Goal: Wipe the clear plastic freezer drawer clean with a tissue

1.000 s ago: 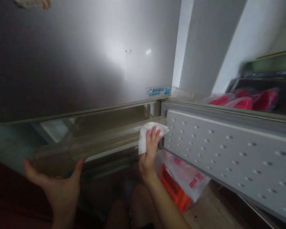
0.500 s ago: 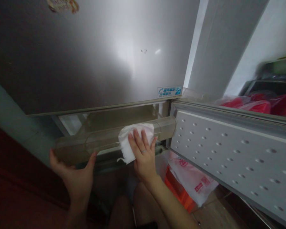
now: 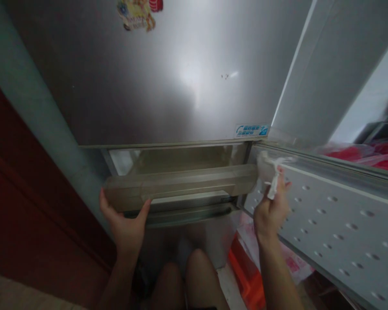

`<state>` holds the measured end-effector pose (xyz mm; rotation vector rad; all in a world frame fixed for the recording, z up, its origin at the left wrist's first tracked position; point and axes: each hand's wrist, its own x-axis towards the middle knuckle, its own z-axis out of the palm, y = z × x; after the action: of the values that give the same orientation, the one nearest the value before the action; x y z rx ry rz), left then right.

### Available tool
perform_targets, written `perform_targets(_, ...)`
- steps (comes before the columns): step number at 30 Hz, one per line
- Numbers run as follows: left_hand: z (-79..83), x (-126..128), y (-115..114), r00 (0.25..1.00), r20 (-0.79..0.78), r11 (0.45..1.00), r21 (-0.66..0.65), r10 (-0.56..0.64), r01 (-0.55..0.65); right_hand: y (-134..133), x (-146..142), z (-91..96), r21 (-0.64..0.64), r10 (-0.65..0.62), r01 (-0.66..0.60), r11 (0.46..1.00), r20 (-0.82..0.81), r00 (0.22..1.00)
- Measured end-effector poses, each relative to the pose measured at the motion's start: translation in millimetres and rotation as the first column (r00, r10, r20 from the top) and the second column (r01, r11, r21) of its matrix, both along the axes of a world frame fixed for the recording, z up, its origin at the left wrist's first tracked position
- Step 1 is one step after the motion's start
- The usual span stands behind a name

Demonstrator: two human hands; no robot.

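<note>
A translucent drawer sticks partway out of the fridge compartment, below the silver upper door. My left hand grips the drawer's left end from below, thumb at its front face and fingers at the outer corner. At the drawer's right end, my right hand holds a crumpled white cloth in front of the open lower door's dimpled inner panel. Motion blurs the cloth, and I cannot tell whether it touches the panel.
The lower door stands swung out to the right. Beneath it are an orange container and a pink-and-white plastic bag. Red bags lie behind the door. A dark red wooden panel borders the left side.
My right hand has lifted the cloth off the middle of the drawer front and carried it right to the open door. My left hand keeps its grip on the drawer. The view has shifted.
</note>
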<state>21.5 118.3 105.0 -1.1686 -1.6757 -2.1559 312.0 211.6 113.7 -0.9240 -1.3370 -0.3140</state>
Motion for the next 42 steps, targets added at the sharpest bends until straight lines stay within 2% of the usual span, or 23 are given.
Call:
perform_targets(3,-1.2,0,1,1.000,0.019,1.000,-0.008,0.000,0.000,-3,3,5.3,0.038,-0.044,0.044,0.998,-0.005,0.999)
perform_targets(6,-1.8,0,0,1.000,0.023,1.000,-0.022,0.004,-0.003,1,-6,3.0,-0.032,0.040,-0.035,0.999,0.154,0.987)
perform_targets(8,-2.6,0,1,1.000,0.015,1.000,-0.020,0.014,-0.014,5,-16,-0.5,-0.076,0.102,-0.088,0.993,0.205,0.973)
perform_targets(12,-7.5,-3,3,1.000,0.021,1.000,0.031,-0.005,0.004,4,-40,-3.0,-0.070,0.109,-0.096,0.993,0.216,0.970)
perform_targets(17,-17.7,-5,7,0.994,0.077,0.994,0.088,-0.076,0.069,-17,-77,4.1,-0.091,0.178,-0.157,0.983,0.317,0.932)
perform_targets(23,-26.1,-3,4,0.958,0.234,0.986,0.082,-0.164,0.149,-57,-143,16.9,-0.117,0.327,-0.317,0.941,0.550,0.768)
perform_targets(26,-26.6,-3,1,0.941,0.277,0.980,0.068,-0.196,0.185,-68,-172,23.7,-0.084,0.328,-0.367,0.927,0.658,0.678)
perform_targets(28,-26.1,-3,0,0.933,0.287,0.976,0.080,-0.218,0.203,-69,-181,27.1,-0.065,0.307,-0.367,0.928,0.691,0.655)
perform_targets(31,-27.2,-2,1,0.897,0.356,0.965,0.103,-0.262,0.241,-64,-180,28.6,-0.057,0.280,-0.336,0.940,0.691,0.666)
perform_targets(33,-29.8,-1,3,0.884,0.396,0.969,0.097,-0.249,0.229,-58,-170,27.5,-0.065,0.274,-0.316,0.946,0.677,0.683)
perform_targets(38,-35.1,3,6,0.908,0.360,0.977,0.102,-0.213,0.188,-45,-135,22.3,-0.124,0.242,-0.208,0.970,0.540,0.806)
perform_targets(40,-36.4,3,6,0.906,0.363,0.975,0.116,-0.219,0.189,-43,-130,20.1,-0.138,0.220,-0.174,0.975,0.489,0.844)
perform_targets(42,-38.0,3,7,0.906,0.367,0.976,0.128,-0.212,0.176,-47,-136,18.1,-0.140,0.223,-0.177,0.974,0.482,0.847)
